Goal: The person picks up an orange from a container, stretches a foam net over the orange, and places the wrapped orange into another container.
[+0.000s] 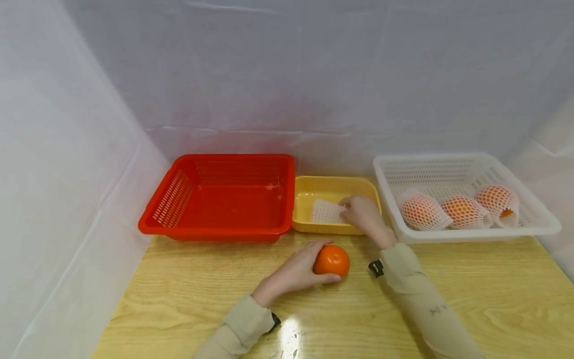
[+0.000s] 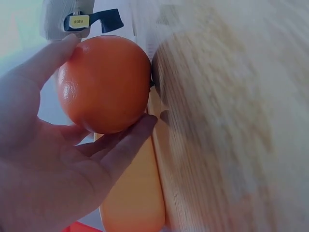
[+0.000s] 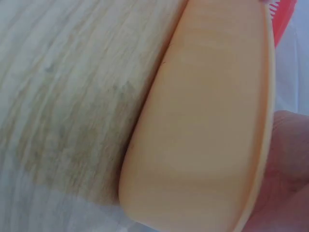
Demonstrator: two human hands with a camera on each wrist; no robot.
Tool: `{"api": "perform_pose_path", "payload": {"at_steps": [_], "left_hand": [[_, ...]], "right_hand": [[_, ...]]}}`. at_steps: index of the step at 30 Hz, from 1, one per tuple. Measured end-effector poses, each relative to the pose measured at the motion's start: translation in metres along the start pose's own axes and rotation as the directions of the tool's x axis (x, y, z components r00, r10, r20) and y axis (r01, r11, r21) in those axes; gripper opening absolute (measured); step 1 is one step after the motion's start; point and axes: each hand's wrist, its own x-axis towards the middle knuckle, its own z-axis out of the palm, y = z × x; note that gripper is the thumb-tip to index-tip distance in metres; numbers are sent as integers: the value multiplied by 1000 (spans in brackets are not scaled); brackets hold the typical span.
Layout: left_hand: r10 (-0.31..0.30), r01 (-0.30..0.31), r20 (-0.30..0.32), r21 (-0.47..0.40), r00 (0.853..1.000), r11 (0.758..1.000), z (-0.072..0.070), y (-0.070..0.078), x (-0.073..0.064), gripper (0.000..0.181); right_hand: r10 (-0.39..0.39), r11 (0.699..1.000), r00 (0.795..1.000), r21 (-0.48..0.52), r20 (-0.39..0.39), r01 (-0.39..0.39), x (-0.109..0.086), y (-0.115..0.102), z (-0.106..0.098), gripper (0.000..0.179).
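Note:
My left hand point(image 1: 298, 269) grips a smooth, shiny orange fruit point(image 1: 333, 261), thumb on one side and fingers on the other, close over the wooden table. In the left wrist view the fruit point(image 2: 106, 84) sits between the thumb and fingers, its dark stem end facing the wood. My right hand point(image 1: 364, 215) reaches into the shallow yellow tray point(image 1: 309, 187), with thumb and fingertips bent onto the right end of a flat white foam net point(image 1: 326, 212). In the right wrist view the tray's wall point(image 3: 203, 111) hides most of that hand.
A red basket point(image 1: 237, 207) stands left of the yellow tray. On the right, a white basket point(image 1: 423, 177) holds three orange fruits point(image 1: 423, 210) in white foam nets. White sheeting point(image 1: 269, 75) closes off the back and sides of the wooden table point(image 1: 188, 289).

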Motion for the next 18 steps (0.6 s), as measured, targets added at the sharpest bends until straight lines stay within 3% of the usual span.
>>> {"api": "perform_pose_path", "payload": {"at_steps": [6, 11, 18], "left_hand": [[12, -12, 8, 1, 1000, 1000, 1, 0, 0, 86], [16, -16, 2, -3, 1000, 1000, 1, -1, 0, 88], [7, -8, -15, -22, 1000, 1000, 1, -3, 0, 91]], "right_hand": [[-2, 997, 994, 75, -108, 10, -8, -1, -8, 28], [-28, 986, 974, 156, -223, 64, -20, -3, -17, 34], [3, 907, 950, 400, -313, 129, -32, -10, -26, 38]]}}
